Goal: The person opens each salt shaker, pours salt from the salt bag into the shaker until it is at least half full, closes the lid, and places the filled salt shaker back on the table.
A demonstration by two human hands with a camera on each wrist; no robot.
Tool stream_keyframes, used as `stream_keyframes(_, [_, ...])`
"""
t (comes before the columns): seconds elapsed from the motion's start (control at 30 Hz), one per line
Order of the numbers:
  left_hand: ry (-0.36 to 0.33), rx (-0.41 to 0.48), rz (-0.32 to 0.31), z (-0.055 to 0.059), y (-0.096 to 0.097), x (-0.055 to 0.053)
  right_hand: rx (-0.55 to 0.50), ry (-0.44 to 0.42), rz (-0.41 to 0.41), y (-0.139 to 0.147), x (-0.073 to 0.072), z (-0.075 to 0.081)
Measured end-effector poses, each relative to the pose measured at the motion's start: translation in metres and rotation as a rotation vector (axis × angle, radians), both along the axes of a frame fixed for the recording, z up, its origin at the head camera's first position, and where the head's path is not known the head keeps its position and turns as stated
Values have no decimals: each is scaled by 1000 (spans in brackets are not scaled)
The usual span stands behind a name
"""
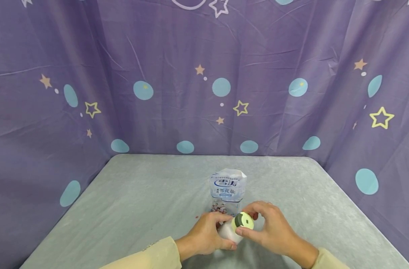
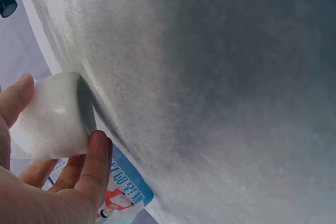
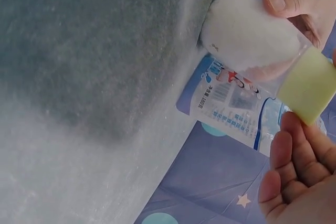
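Observation:
A clear salt shaker (image 1: 227, 232) filled with white grains tilts low over the table, its pale yellow-green lid (image 1: 247, 221) toward the right. My left hand (image 1: 204, 234) grips the shaker's body, thumb on one side and fingers on the other; in the left wrist view the shaker's base (image 2: 85, 103) faces away from the palm. With fingers and thumb, my right hand (image 1: 274, 231) pinches the lid. On the lid's top is a dark band. Just behind both hands stands a blue-and-white salt bag (image 1: 226, 186), its lower part partly hidden by them.
The grey-green tabletop (image 1: 150, 194) extends around the hands to rounded back corners. A purple curtain (image 1: 177, 112) with stars and blue dots hangs behind and along both sides. A small dark object (image 2: 8, 5) shows at the left wrist view's upper left edge.

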State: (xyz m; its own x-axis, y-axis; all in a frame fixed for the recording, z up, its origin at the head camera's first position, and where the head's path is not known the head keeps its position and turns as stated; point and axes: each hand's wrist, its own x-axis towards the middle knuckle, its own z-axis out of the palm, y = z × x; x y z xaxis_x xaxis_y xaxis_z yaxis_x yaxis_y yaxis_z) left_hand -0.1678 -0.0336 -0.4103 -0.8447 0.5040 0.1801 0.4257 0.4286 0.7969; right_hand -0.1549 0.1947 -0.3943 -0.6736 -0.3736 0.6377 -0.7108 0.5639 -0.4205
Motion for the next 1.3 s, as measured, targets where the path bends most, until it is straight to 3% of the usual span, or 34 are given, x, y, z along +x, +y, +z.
stream_keyframes(0.37, [22,0,9,-1,1,0,-35,-73,-121,-5,2,-2])
stream_keyframes(0.6, [12,-4,10,-1,0,0,-23,-110,-135,-5,4,0])
stream_keyframes(1.1, [17,-29,10,0,-1,0,65,17,139,7,1,9])
stream_keyframes(1.3, [10,-23,10,0,0,1,71,-1,144,7,1,9])
